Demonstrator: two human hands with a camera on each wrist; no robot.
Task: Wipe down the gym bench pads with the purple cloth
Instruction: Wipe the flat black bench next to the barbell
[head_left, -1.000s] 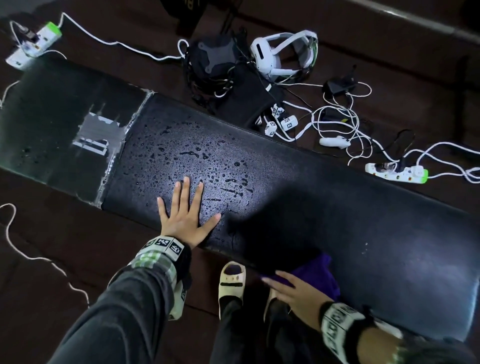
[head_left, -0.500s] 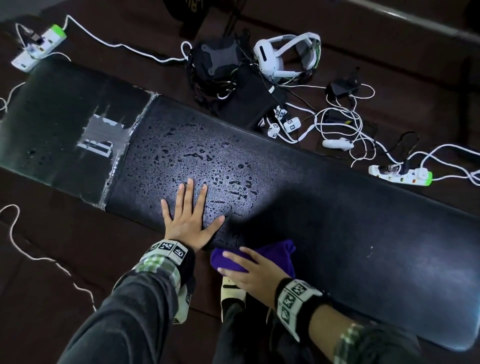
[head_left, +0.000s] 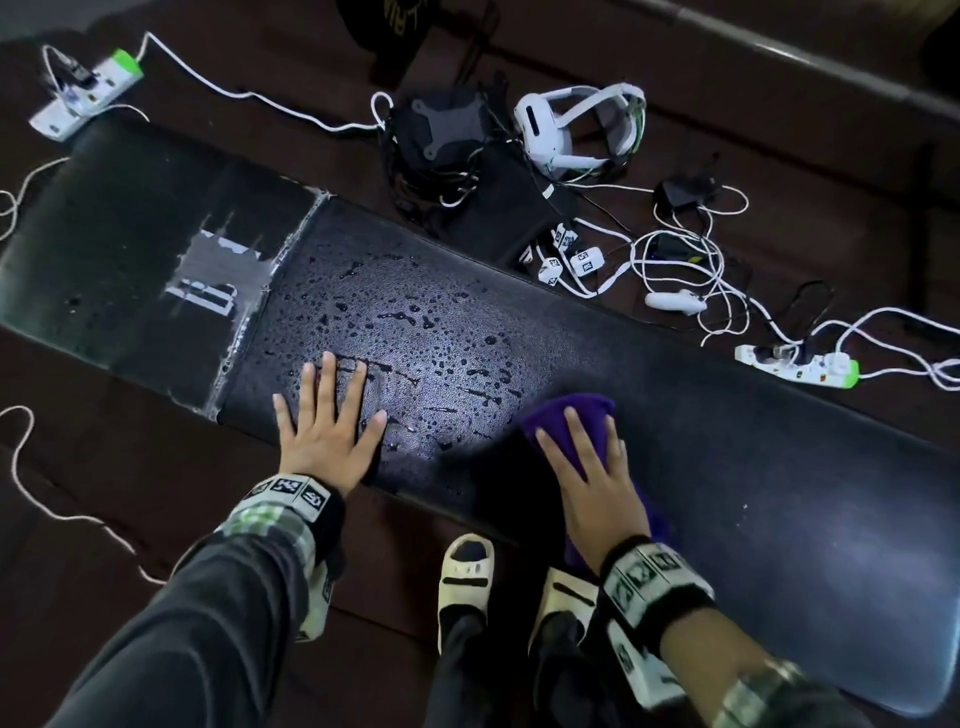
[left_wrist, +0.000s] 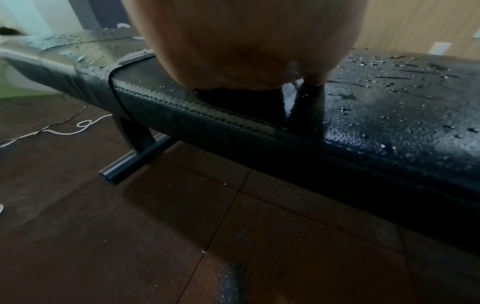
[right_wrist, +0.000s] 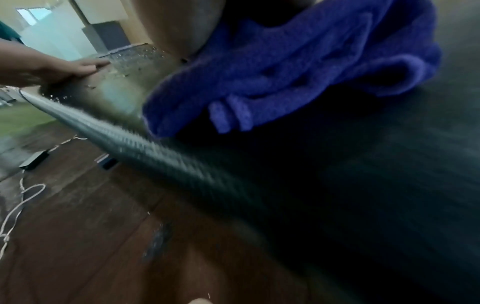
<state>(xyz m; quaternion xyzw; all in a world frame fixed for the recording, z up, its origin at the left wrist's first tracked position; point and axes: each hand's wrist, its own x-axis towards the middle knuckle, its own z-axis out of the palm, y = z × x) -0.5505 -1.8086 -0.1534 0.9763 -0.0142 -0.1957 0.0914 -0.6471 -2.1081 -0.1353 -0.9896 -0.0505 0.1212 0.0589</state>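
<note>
Dark brown floor tiles (head_left: 130, 467) lie under a long black padded surface (head_left: 779, 493), its left stretch beaded with water drops (head_left: 415, 332); the left hand (head_left: 324, 436) rests flat on that wet part near the front edge, fingers straight and spread, holding nothing; the right hand (head_left: 592, 478) presses the purple cloth (head_left: 563, 415) down with straight fingers, just right of the drops; behind the surface sit a white headset (head_left: 576, 124), tangled white cables (head_left: 691, 260) and a power strip (head_left: 795, 364).
</note>
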